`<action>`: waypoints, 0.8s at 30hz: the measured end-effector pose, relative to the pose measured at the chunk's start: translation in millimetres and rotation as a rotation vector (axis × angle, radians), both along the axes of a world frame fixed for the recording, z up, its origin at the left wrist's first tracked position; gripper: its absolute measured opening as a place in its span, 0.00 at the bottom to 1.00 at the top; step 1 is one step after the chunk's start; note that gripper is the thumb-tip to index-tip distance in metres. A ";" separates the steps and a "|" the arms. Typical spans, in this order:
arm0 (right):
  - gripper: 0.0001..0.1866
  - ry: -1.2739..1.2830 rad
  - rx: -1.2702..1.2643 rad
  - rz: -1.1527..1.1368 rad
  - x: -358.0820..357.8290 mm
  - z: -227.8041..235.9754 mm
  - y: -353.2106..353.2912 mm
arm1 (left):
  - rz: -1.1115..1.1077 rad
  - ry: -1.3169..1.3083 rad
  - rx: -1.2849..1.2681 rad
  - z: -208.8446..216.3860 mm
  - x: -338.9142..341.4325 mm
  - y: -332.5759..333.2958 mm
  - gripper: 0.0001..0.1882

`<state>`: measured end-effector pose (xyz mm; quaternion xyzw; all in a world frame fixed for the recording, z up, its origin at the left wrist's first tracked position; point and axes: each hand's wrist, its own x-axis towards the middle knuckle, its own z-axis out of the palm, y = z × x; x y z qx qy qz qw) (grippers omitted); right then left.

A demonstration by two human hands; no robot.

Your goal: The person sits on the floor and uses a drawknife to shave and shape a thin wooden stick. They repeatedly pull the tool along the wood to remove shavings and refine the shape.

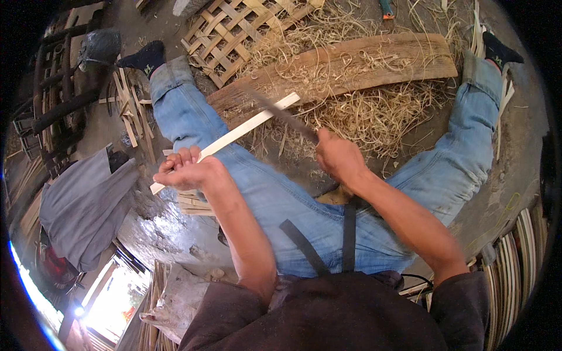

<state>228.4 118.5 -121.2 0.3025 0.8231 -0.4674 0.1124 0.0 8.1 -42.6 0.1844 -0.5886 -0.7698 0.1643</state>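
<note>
My left hand is closed around a pale, flat bamboo or wood strip that slants up and to the right over my left leg. In my right hand is a long dark blade, looking like a knife, its handle hidden in the fist. Motion smears the blade. It crosses the strip near its far end; whether they touch I cannot tell. Beyond both lies a brown wooden board, with thin curled shavings on and around it.
My legs in blue jeans spread on either side of the board. A woven lattice panel lies beyond it. Loose strips lie at the left, near a grey cloth. Long strips are stacked at the lower right.
</note>
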 end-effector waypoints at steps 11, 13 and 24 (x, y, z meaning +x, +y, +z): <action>0.13 -0.085 0.140 0.012 5.3 -9.9 6.7 | -0.007 0.030 -0.022 2.4 2.3 6.0 0.22; 0.13 -0.070 0.184 0.097 3.5 6.0 2.0 | -0.018 0.024 -0.019 3.2 5.3 6.0 0.22; 0.15 -0.116 -0.038 0.028 -0.3 8.8 15.3 | -0.681 0.436 0.034 15.7 46.3 3.9 0.21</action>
